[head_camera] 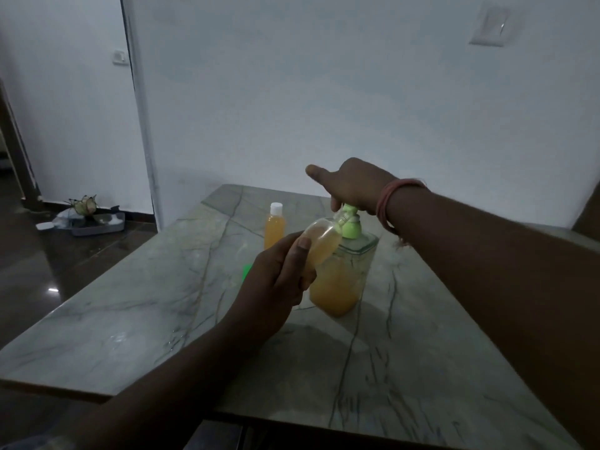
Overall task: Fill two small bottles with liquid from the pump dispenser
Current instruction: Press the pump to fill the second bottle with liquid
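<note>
Fingers (303, 254) and thumb of the left hand (276, 287) curl round an uncapped small bottle (319, 243), tilted so its mouth meets the nozzle of the pump dispenser (341, 271), presumably so the amber liquid runs straight in; it looks mostly full. Right hand (354, 186) rests on the green pump head (350, 211), fingers bent down over it and thumb pointing out, likely to press. Behind on the marble table (130, 319) stands a second bottle (274, 230), white-capped and filled, seemingly finished; no label or writing is readable anywhere.
</note>
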{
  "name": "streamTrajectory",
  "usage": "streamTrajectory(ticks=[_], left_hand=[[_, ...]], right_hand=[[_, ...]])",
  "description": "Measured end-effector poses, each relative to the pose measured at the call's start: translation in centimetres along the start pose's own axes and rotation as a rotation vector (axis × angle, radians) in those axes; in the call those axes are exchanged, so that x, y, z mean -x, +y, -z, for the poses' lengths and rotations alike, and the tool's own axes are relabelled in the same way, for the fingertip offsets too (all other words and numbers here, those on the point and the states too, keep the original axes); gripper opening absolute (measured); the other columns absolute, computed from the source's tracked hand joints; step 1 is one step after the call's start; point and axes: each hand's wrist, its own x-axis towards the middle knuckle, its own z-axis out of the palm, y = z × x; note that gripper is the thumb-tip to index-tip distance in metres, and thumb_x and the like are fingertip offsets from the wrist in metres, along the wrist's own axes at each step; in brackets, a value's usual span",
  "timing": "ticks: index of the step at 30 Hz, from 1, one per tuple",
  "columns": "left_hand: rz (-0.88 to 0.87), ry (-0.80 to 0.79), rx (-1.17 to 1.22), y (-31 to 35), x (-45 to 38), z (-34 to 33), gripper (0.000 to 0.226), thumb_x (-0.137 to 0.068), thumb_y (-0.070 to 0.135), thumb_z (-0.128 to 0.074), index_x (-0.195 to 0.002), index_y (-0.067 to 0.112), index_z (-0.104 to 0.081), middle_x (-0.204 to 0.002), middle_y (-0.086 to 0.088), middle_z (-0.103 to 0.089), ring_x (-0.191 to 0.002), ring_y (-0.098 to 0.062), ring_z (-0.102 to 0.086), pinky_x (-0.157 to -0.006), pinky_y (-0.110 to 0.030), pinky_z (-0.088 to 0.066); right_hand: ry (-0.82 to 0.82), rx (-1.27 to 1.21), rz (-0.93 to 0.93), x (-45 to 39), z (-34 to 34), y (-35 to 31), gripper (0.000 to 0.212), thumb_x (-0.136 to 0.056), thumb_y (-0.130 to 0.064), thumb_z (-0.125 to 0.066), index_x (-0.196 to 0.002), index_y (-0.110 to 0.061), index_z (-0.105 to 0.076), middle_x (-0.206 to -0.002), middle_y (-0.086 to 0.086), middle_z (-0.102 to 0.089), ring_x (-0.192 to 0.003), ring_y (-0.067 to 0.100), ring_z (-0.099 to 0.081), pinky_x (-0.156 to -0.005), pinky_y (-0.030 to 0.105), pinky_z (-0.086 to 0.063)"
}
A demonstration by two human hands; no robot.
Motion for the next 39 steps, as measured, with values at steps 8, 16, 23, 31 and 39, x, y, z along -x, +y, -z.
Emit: streamTrajectory(ticks=[8,16,23,31,39], left_hand=[[-0.017,-0.004,0.01,0.1,0.2,0.0,0.037,-0.104,0.042,-0.037,-0.127,0.022,-0.059,-0.065,0.0,-0.056,-0.053,-0.008,-0.047,-0.049,-0.025,-0.038],[-0.003,0.003,0.007,-0.2,0.0,-0.1,0.037,-0.102,0.042,-0.038,-0.122,0.019,-0.06,-0.067,0.002,-0.057,-0.054,-0.008,-0.05,-0.049,-0.023,-0.039],[-0.014,-0.004,0.034,-0.2,0.1,0.0,0.033,-0.102,0.044,-0.038,-0.117,0.025,-0.061,-0.064,0.002,-0.055,-0.053,-0.011,-0.047,-0.048,-0.027,-0.038],[0.003,0.003,0.027,0.1,0.1,-0.2,0.036,-0.103,0.043,-0.039,-0.124,0.022,-0.059,-0.063,0.007,-0.055,-0.054,-0.008,-0.048,-0.049,-0.026,-0.038],[-0.012,0.004,0.019,-0.1,0.0,-0.2,0.034,-0.101,0.043,-0.039,-0.122,0.025,-0.059,-0.064,0.002,-0.055,-0.054,-0.011,-0.049,-0.049,-0.026,-0.039]], right_hand=[[-0.016,0.179,0.007,-0.7,-0.4,-0.5,0.052,-0.094,-0.062,-0.047,-0.087,-0.013,-0.063,-0.089,0.005,-0.066,-0.082,0.024,-0.06,-0.072,0.031,-0.041],[0.022,0.014,-0.026,-0.8,-1.3,0.4,0.062,-0.099,-0.057,-0.038,-0.108,-0.005,-0.072,-0.109,0.011,-0.07,-0.092,0.026,-0.062,-0.08,0.032,-0.039],[0.012,0.042,0.0,-0.8,-0.6,0.0,0.051,-0.099,-0.049,-0.045,-0.103,-0.006,-0.073,-0.093,0.006,-0.07,-0.074,0.02,-0.058,-0.068,0.028,-0.039],[-0.059,0.115,-0.017,-0.5,0.0,-0.7,0.036,-0.095,-0.039,-0.052,-0.086,-0.01,-0.071,-0.082,0.004,-0.07,-0.066,0.019,-0.058,-0.058,0.028,-0.041],[-0.015,0.103,-0.034,0.1,-0.5,-0.7,0.037,-0.095,-0.041,-0.052,-0.089,-0.01,-0.072,-0.091,0.006,-0.07,-0.076,0.022,-0.061,-0.058,0.027,-0.039]])
